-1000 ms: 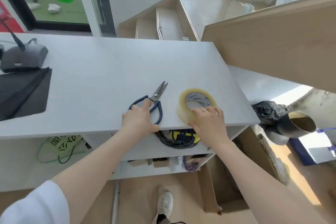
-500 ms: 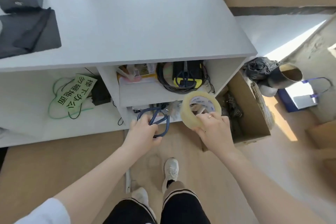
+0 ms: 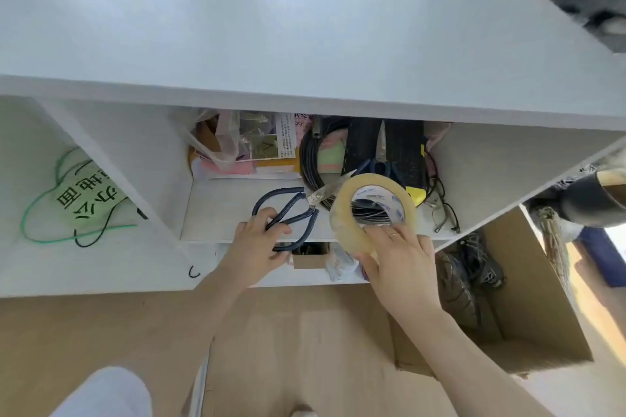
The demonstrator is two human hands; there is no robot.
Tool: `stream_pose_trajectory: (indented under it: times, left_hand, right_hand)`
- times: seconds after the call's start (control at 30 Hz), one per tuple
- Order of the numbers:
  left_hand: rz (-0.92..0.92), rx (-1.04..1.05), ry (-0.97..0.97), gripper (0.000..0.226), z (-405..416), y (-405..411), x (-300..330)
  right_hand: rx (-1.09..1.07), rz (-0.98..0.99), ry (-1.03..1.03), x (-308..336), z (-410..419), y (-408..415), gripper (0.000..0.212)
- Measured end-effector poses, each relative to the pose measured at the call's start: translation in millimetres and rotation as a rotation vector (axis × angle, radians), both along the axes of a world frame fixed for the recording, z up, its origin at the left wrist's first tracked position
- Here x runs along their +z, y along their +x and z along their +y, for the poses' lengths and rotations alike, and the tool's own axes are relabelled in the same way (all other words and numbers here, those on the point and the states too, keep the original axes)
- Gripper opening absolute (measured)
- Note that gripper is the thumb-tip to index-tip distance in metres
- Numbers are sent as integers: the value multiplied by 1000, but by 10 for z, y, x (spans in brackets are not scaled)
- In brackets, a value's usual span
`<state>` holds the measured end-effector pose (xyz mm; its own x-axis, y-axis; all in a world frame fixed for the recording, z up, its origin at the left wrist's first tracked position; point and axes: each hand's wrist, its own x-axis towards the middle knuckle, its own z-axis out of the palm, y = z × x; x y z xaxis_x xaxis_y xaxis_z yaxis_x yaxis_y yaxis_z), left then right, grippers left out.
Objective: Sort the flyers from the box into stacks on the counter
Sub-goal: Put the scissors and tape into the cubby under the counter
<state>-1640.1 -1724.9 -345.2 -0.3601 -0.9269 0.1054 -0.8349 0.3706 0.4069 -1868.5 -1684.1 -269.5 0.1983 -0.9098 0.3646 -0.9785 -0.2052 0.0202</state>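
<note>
Both hands are loaded at the mouth of the shelf under the tabletop point(image 3: 305, 10): the left hand point(image 3: 257, 247) curls its fingers through the dark blue loops of the scissors point(image 3: 288, 213), and the right hand point(image 3: 403, 257) pinches the roll of clear tape point(image 3: 369, 210) by its lower rim, thumb outside and fingers in the core.

The risk, as I judge it, is the crowded shelf. The scissor blades point toward a coil of black cable point(image 3: 311, 159), and the tape roll hangs just in front of that same coil; pushing either in blindly could snag a loop or drag it out. A pair of glasses point(image 3: 443, 213) lies near the shelf's right edge, near the roll, and could be knocked off. Papers and a thin plastic bag point(image 3: 233, 142) fill the back left, so free shelf is mostly the bare front strip.

No flyers are clearly identifiable; the cardboard box point(image 3: 528, 298) stands on the floor to the right, holding dark shoes as far as can be seen, and no stacks lie on the visible tabletop.
</note>
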Motion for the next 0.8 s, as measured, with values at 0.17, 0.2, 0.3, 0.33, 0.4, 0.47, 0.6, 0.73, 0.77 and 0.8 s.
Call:
stream_pose_trajectory:
  times: [0.17,0.2,0.3,0.33,0.4,0.47,0.6,0.73,0.77,0.8]
  left_hand:
    - [-59,70,33,53,-387,243,-365]
    - [-64,103,60,48,-446,275,-371]
    - [4,115,151,50,-551,294,-398]
    - [45,140,166,54,-559,273,-396]
    - [100,258,180,52,-603,205,-380]
    - [36,359,157,43,-680,129,-340]
    - [-348,276,61,34,-813,109,-238]
    - [-499,172,-85,42,-733,421,-260]
    - [-532,172,-94,47,-700,518,-273]
    - [-562,174,-83,51,-672,609,-292]
  right_hand:
    - [34,8,-64,-403,-347,-6,39]
    - [38,21,-72,-435,-384,-2,39]
    - [55,60,-94,-484,-468,6,40]
    - [58,57,-96,-492,-492,6,40]
    - [60,57,-89,-492,-525,7,39]
    - [70,64,-76,-489,-531,1,37]
    - [82,62,-22,-442,-539,27,37]
    - [149,-5,12,-382,-563,154,41]
    - [167,-11,22,-374,-577,206,42]
    - [182,-7,30,-375,-591,261,42]
